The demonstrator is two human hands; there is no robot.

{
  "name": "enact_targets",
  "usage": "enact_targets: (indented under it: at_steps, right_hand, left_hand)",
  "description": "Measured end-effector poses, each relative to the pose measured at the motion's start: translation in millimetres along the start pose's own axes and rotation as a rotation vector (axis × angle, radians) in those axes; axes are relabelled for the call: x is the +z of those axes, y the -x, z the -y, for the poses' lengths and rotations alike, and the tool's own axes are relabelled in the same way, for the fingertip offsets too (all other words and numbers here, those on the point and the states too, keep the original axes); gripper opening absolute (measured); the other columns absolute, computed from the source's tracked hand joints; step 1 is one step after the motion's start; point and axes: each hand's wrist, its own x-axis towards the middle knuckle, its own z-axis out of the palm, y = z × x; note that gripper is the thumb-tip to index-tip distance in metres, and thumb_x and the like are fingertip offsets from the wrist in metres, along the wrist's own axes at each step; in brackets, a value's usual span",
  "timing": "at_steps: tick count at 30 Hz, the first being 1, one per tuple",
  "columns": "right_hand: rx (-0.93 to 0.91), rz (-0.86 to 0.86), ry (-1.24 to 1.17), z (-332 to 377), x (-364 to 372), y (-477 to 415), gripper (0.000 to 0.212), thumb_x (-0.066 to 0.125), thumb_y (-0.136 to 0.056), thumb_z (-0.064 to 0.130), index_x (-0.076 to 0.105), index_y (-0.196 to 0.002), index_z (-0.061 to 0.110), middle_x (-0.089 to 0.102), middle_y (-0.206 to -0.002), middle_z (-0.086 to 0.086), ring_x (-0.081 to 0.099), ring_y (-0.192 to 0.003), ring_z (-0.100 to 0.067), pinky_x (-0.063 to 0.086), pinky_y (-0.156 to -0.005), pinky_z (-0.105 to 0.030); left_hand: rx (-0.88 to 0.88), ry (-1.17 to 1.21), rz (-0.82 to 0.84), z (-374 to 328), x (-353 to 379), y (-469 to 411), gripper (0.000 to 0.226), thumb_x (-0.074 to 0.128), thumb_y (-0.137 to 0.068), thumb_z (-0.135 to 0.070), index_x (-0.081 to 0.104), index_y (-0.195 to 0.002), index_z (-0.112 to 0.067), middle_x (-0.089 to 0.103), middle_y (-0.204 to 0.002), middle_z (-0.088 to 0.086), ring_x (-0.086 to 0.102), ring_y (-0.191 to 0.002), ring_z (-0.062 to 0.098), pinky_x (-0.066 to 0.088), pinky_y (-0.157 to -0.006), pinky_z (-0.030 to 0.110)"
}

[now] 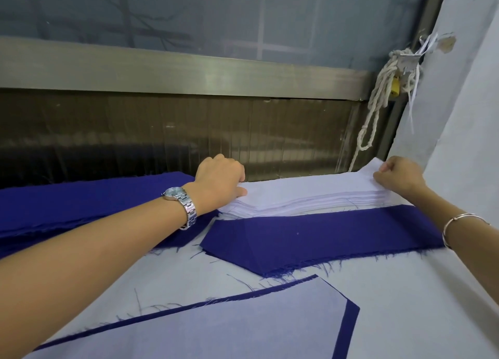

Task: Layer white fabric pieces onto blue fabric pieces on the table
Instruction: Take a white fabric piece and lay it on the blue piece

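Observation:
A stack of white fabric pieces (302,196) lies at the far side of the table, behind a stack of dark blue pieces (310,237). My left hand (220,179) rests on the stack's left end, fingers curled over its far edge. My right hand (399,179) pinches the top white piece at the stack's right corner and lifts it slightly. Close to me lies a blue piece (349,329) with a white piece (216,331) laid on top, blue showing along its upper and right edges.
More blue fabric (81,204) lies at the far left under my left forearm. The table (405,291) has a white cover. A white wall (464,115) rises on the right, with knotted white rope (378,102) hanging by a window frame (189,72).

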Motion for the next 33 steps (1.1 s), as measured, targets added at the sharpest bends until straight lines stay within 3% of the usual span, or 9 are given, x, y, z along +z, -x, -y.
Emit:
enact_targets:
  at_steps: [7, 9, 12, 14, 17, 21, 27, 30, 33]
  right_hand:
    - [0.089, -0.035, -0.375, -12, -1, -6, 0.056, 0.069, -0.084, -0.01, 0.049, -0.135, 0.004, 0.054, -0.124, -0.022, 0.054, -0.116, -0.04, 0.049, -0.09, -0.045]
    - [0.077, -0.017, -0.403, -15, -3, -8, 0.047, 0.067, -0.087, -0.008, 0.056, -0.132, 0.002, 0.056, -0.117, -0.018, 0.055, -0.111, -0.036, 0.048, -0.089, -0.04]
    - [0.057, -0.036, -0.379, -22, -4, -7, 0.016, 0.068, -0.09, -0.001, 0.069, -0.106, 0.002, 0.06, -0.099, -0.012, 0.053, -0.093, -0.027, 0.044, -0.077, -0.033]
    - [0.07, -0.047, -0.378, -25, -5, -7, 0.009, 0.069, -0.09, 0.002, 0.072, -0.099, 0.004, 0.062, -0.1, -0.011, 0.054, -0.093, -0.026, 0.042, -0.081, -0.032]
    - [0.08, -0.04, -0.356, -31, -5, -7, 0.016, 0.07, -0.089, 0.002, 0.073, -0.105, -0.001, 0.063, -0.104, -0.009, 0.054, -0.099, -0.026, 0.04, -0.088, -0.031]
    - [0.121, -0.047, -0.349, -32, -6, -4, 0.023, 0.072, -0.088, 0.003, 0.072, -0.11, -0.003, 0.064, -0.104, -0.011, 0.054, -0.098, -0.024, 0.039, -0.088, -0.03]
    - [0.133, -0.022, -0.36, -28, -19, 1, 0.03, 0.065, -0.094, 0.008, 0.067, -0.12, -0.007, 0.058, -0.1, -0.011, 0.049, -0.082, -0.028, 0.044, -0.057, -0.018]
    - [0.101, -0.04, -0.364, -21, -28, 3, 0.03, 0.063, -0.096, 0.008, 0.065, -0.12, -0.009, 0.06, -0.101, -0.012, 0.051, -0.085, -0.028, 0.047, -0.07, -0.031]
    - [0.024, -0.04, -0.363, -8, -38, 9, 0.025, 0.064, -0.094, 0.006, 0.067, -0.113, -0.01, 0.06, -0.094, -0.013, 0.049, -0.08, -0.026, 0.046, -0.068, -0.026]
  left_hand:
    - [-0.014, 0.049, 0.063, 5, 3, -7, 0.039, 0.063, -0.093, -0.046, 0.064, -0.123, -0.021, 0.067, -0.117, -0.002, 0.052, -0.113, 0.023, 0.039, -0.087, 0.035]
    - [-0.01, 0.065, 0.085, 6, 4, -9, 0.038, 0.063, -0.093, -0.046, 0.064, -0.122, -0.022, 0.067, -0.116, -0.002, 0.05, -0.113, 0.024, 0.037, -0.084, 0.034]
    - [-0.007, 0.135, 0.158, 7, 3, -12, 0.035, 0.063, -0.094, -0.041, 0.062, -0.125, -0.024, 0.065, -0.118, -0.004, 0.046, -0.116, 0.024, 0.034, -0.083, 0.033]
    - [-0.022, 0.222, 0.227, 10, 1, -13, 0.04, 0.063, -0.093, -0.037, 0.058, -0.131, -0.025, 0.063, -0.121, -0.005, 0.045, -0.121, 0.025, 0.036, -0.085, 0.034]
    - [-0.045, 0.289, 0.226, 11, -2, -14, 0.035, 0.068, -0.089, -0.036, 0.064, -0.122, -0.023, 0.064, -0.114, -0.004, 0.048, -0.117, 0.023, 0.038, -0.084, 0.033]
    - [-0.057, 0.186, 0.06, 8, -2, -7, 0.02, 0.07, -0.088, -0.041, 0.062, -0.078, -0.026, 0.057, -0.079, -0.007, 0.048, -0.101, 0.023, 0.031, -0.081, 0.033]
    - [-0.051, 0.33, -0.196, 11, -13, 10, 0.023, 0.059, -0.097, -0.04, 0.071, -0.099, -0.021, 0.069, -0.093, 0.0, 0.054, -0.099, 0.022, 0.037, -0.086, 0.035]
    - [-0.089, 0.569, -0.206, 20, -30, 22, 0.017, 0.06, -0.097, -0.035, 0.068, -0.092, -0.021, 0.07, -0.082, 0.004, 0.066, -0.082, 0.022, 0.052, -0.082, 0.037]
    - [-0.133, 0.671, -0.218, 30, -43, 35, 0.024, 0.06, -0.098, -0.031, 0.068, -0.09, -0.011, 0.069, -0.086, 0.009, 0.065, -0.082, 0.025, 0.051, -0.077, 0.036]
